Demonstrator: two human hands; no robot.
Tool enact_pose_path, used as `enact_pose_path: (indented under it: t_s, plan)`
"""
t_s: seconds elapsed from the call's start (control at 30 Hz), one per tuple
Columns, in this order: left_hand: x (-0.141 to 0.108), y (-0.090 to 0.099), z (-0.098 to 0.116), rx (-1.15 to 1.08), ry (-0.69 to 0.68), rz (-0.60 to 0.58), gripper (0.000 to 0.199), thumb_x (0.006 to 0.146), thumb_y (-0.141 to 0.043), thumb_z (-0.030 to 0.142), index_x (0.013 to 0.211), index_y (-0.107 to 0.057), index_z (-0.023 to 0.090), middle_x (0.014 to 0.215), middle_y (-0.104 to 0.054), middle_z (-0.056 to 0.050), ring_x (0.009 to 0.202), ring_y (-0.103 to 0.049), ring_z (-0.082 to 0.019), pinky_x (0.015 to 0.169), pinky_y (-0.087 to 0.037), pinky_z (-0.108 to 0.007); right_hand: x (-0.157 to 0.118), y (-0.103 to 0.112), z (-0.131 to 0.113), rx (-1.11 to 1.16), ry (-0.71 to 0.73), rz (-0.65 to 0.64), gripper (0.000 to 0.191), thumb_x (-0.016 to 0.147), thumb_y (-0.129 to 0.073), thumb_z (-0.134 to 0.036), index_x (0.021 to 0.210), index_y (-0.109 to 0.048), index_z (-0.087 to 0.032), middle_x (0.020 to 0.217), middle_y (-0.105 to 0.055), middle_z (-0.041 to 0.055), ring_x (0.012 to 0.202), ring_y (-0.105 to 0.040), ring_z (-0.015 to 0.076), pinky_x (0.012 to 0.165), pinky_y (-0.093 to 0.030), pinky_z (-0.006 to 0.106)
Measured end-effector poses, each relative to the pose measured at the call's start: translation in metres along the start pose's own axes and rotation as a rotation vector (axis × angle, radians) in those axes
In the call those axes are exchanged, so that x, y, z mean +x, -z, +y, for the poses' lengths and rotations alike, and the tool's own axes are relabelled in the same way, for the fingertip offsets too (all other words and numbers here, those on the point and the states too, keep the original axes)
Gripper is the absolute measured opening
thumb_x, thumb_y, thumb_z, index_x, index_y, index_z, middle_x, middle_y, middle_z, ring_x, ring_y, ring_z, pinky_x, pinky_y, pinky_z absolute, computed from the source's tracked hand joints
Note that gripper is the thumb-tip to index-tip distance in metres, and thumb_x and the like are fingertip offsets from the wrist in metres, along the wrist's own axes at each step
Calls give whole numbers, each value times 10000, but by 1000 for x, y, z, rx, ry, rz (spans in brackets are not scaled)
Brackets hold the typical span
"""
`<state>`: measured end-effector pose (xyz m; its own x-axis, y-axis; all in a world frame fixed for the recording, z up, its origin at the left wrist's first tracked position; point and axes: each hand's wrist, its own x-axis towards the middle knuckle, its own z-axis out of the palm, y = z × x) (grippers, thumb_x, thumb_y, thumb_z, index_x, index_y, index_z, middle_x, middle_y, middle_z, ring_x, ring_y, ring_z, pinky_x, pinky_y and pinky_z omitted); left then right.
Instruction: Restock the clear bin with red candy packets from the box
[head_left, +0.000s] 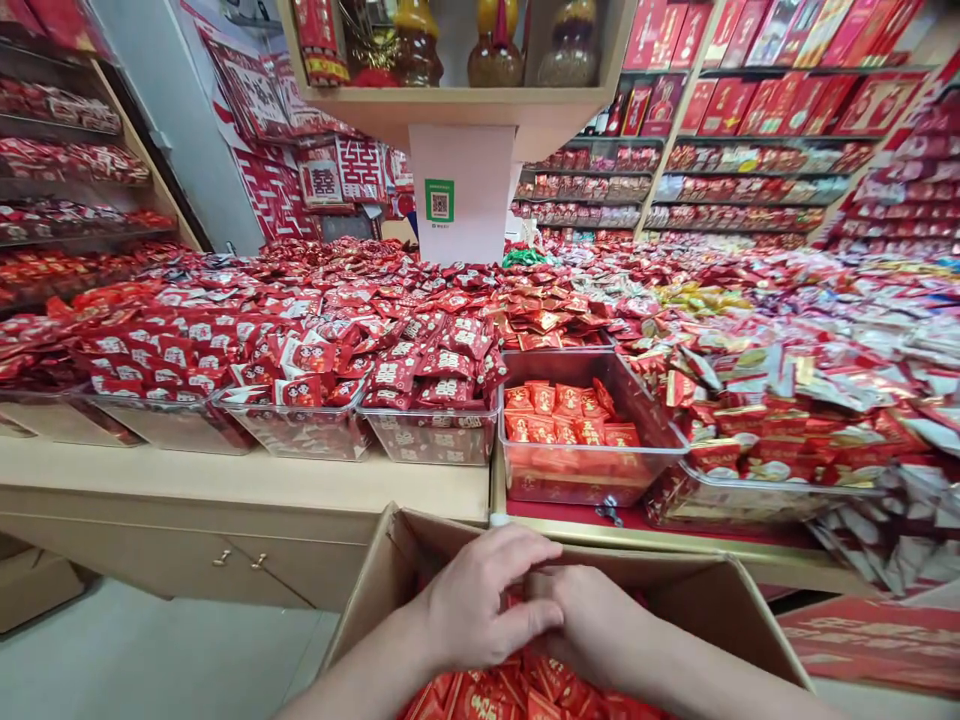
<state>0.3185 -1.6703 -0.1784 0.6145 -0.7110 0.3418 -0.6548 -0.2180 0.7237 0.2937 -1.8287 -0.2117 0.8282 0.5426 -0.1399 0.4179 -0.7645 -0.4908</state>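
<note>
Over an open cardboard box (705, 595), my two hands meet close together. My left hand (480, 600) curves its fingers and thumb toward the other hand, touching it. My right hand (589, 620) has its fingers curled in; what either hand holds, if anything, is hidden, though a bit of red shows between them. Below lie many small red packets (480, 698) with gold print, inside the box. Just beyond the box, a clear plastic bin (574, 475) is partly filled with similar red packets (559, 415).
Bins of dark red packets (431, 370) line the counter to the left. At right, a heaped bin of red and white packets (780, 450) overhangs the edge. Small metal clips (609, 510) lie before the middle bin. A white pillar (465, 200) bears a QR code.
</note>
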Motion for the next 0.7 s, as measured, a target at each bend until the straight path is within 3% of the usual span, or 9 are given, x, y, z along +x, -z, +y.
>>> enact_pose_path:
  t_s: [0.07, 0.13, 0.27, 0.37, 0.43, 0.5, 0.6, 0.7]
  plan:
    - [-1, -2, 2, -51, 64, -78, 539, 726, -565, 328, 1215, -399, 175, 1138, -527, -108, 1008, -496, -204, 869, -383, -294, -13, 25, -6, 219, 10, 133, 113, 660, -548, -159, 768, -580, -168, 754, -619, 27, 694, -549, 153, 627, -412, 233]
    - [-2, -5, 1, -120, 183, -111, 569, 773, -500, 350, 1281, -290, 201, 1047, -586, -89, 894, -555, -193, 781, -427, -290, -20, 34, -7, 450, 23, 255, 96, 691, -549, -190, 783, -560, -168, 737, -593, 3, 677, -515, 122, 617, -395, 208]
    - [-3, -14, -1, -458, 404, -127, 602, 761, -525, 339, 1285, -264, 199, 691, -584, -1, 615, -557, -135, 578, -442, -249, -20, 26, -1, 797, -50, 355, 229, 753, -507, -327, 613, -487, -147, 549, -469, -31, 517, -387, 77, 493, -336, 191]
    - [0, -20, 1, -763, 473, -64, 613, 745, -550, 330, 1269, -257, 206, 695, -527, 11, 595, -556, -130, 543, -445, -255, -18, 20, 1, 994, -105, 388, 304, 755, -492, -403, 589, -444, -153, 507, -410, -51, 447, -330, 55, 434, -296, 183]
    - [1, -23, 2, -798, 466, 11, 596, 760, -530, 335, 1264, -240, 205, 694, -520, 11, 576, -552, -124, 533, -440, -252, -20, 21, 1, 1091, -134, 363, 294, 750, -487, -435, 657, -461, -157, 527, -420, -54, 409, -321, 46, 389, -276, 176]
    - [0, -24, 2, -663, 416, 66, 574, 772, -517, 325, 1262, -247, 195, 665, -520, 18, 571, -525, -105, 551, -423, -234, -22, 21, 1, 1117, -140, 333, 278, 747, -491, -436, 702, -465, -163, 541, -418, -57, 401, -318, 44, 370, -270, 172]
    - [-4, -23, 0, -424, 331, 60, 581, 778, -508, 314, 1278, -236, 197, 613, -513, 32, 537, -467, -86, 528, -388, -203, -27, 20, 1, 970, -94, 386, 240, 764, -491, -384, 676, -472, -161, 554, -427, -45, 461, -356, 58, 425, -323, 178]
    - [-7, -21, 2, -417, 301, 0, 624, 770, -521, 309, 1296, -196, 223, 693, -572, 3, 578, -506, -103, 549, -413, -217, -29, 21, -4, 794, -22, 479, 210, 780, -481, -343, 681, -508, -160, 635, -505, -5, 577, -448, 93, 545, -390, 207]
